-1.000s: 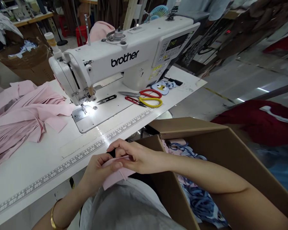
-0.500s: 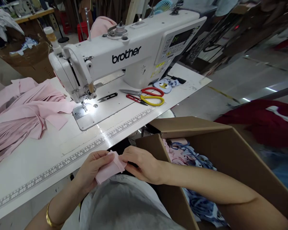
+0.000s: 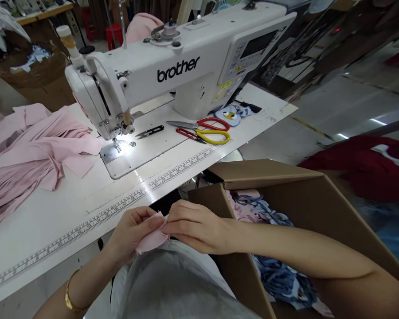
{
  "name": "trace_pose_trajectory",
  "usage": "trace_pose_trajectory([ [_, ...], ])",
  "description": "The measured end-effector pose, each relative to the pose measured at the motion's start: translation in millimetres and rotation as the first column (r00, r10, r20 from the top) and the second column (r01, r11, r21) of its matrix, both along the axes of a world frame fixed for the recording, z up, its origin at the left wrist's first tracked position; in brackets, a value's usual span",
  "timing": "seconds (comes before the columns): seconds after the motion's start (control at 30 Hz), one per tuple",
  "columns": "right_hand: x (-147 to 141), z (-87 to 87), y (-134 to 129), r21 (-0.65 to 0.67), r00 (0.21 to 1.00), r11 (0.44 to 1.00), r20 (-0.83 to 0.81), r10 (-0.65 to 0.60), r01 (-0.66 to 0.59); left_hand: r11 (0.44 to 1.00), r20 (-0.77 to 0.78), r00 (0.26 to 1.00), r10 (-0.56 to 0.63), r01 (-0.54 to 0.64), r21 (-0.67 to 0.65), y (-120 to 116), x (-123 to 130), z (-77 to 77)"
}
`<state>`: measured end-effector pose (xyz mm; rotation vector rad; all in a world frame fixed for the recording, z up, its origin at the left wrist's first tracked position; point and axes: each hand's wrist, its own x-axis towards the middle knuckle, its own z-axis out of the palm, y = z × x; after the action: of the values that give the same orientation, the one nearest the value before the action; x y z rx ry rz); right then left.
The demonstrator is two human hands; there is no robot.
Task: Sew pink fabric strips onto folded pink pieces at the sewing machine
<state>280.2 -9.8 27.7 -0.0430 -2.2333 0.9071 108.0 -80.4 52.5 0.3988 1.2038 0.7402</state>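
The left hand (image 3: 133,232) and right hand (image 3: 197,226) pinch a small pink fabric piece (image 3: 152,240) — beside them, an open brown cardboard box (image 3: 306,208) holds blue-and-pink printed cloth (image 3: 279,277).

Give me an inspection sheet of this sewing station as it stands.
Surface: white sewing table with a printed ruler strip, carrying a white Brother sewing machine.
Job's things: small pink fabric piece; pile of pink fabric strips.
Clutter: red-handled scissors; yellow-handled scissors; black thread snips; brown cardboard box holding blue and pink fabric.
Hands: left hand and right hand both pinch the pink piece.
Cables: nothing seen.
Surroundings: dark red cloth; red stool; grey floor.
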Motion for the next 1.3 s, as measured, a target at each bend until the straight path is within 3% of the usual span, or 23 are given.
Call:
trace_pose_trajectory([
  [0.1, -1, 2.2, 0, -0.157, 1.0, 0.988, 0.028, 0.012, -0.007, 0.991, -0.155, 0.986, -0.055, 0.073, 0.111, -3, 1, 1.2],
  [0.23, -1, 4.3, -1, -0.409, 0.994, 0.91, 0.107, -0.026, 0.068, 0.955, -0.372, 0.926, -0.071, 0.171, 0.243, -6, 3, 3.7],
  [0.4, -1, 6.4, 0, -0.571, 0.969, 0.807, 0.245, -0.009, 0.152, 0.915, -0.454, 0.88, -0.137, 0.288, 0.283, -11, 4, 7.6],
  [0.5, -3, 6.6, -1, -0.642, 0.963, 0.75, 0.269, 0.027, 0.158, 0.9, -0.427, 0.894, -0.133, 0.289, 0.326, -12, 9, 9.7],
  [0.57, -6, 3.6, -4, -0.735, 0.966, 0.661, 0.251, 0.063, 0.148, 0.921, -0.408, 0.908, -0.093, 0.234, 0.311, -12, 12, 9.6],
  [0.7, -4, -9.0, -8, -0.955, 0.98, 0.296, 0.09, 0.178, 0.034, 0.971, -0.335, 0.938, -0.094, 0.16, 0.175, -17, 12, 9.5],
  [0.73, -2, -11.7, -7, -0.968, 0.966, 0.252, 0.077, 0.246, 0.013, 0.977, -0.288, 0.952, -0.106, 0.154, 0.15, -19, 10, 10.5],
  [0.77, 1, -13.5, -4, -0.963, 0.946, 0.268, 0.1, 0.307, 0.015, 0.98, -0.241, 0.963, -0.12, 0.154, 0.128, -21, 8, 12.0],
  [0.8, 3, -14.0, -1, -0.94, 0.928, 0.34, 0.154, 0.341, 0.031, 0.982, -0.205, 0.97, -0.131, 0.155, 0.106, -23, 6, 14.0],
  [0.87, 6, -11.2, 8, -0.843, 0.919, 0.538, 0.233, 0.317, 0.028, 0.982, -0.177, 0.971, -0.163, 0.176, 0.062, -24, 5, 18.5],
  [0.9, 5, -8.2, 11, -0.798, 0.926, 0.602, 0.219, 0.306, -0.011, 0.981, -0.175, 0.968, -0.179, 0.19, 0.044, -23, 6, 20.6],
  [0.93, 3, -4.8, 14, -0.78, 0.925, 0.622, 0.179, 0.335, -0.074, 0.979, -0.176, 0.966, -0.192, 0.2, 0.03, -22, 7, 22.2],
  [0.97, 0, -1.5, 15, -0.794, 0.902, 0.59, 0.14, 0.408, -0.143, 0.978, -0.18, 0.963, -0.201, 0.208, 0.022, -21, 8, 23.3],
  [1.03, -8, 2.9, 15, -0.888, 0.798, 0.422, 0.116, 0.591, -0.184, 0.978, -0.181, 0.963, -0.201, 0.209, 0.025, -20, 8, 23.4],
  [1.1, -13, 3.5, 12, -0.966, 0.723, 0.25, 0.13, 0.679, -0.06, 0.976, -0.144, 0.967, -0.209, 0.215, 0.023, -22, 2, 20.8],
  [1.13, -13, 3.1, 11, -0.981, 0.722, 0.194, 0.134, 0.678, 0.0, 0.971, -0.094, 0.967, -0.237, 0.239, 0.004, -24, -3, 18.7],
  [1.2, -12, 2.9, 9, -0.984, 0.766, 0.174, 0.142, 0.627, 0.04, 0.951, 0.056, 0.952, -0.303, 0.305, -0.043, -28, -13, 13.9],
  [1.3, -9, 8.9, 7, -0.953, 0.819, 0.302, 0.188, 0.542, 0.019, 0.942, 0.182, 0.925, -0.333, 0.336, 0.015, -28, -18, 9.4],
])
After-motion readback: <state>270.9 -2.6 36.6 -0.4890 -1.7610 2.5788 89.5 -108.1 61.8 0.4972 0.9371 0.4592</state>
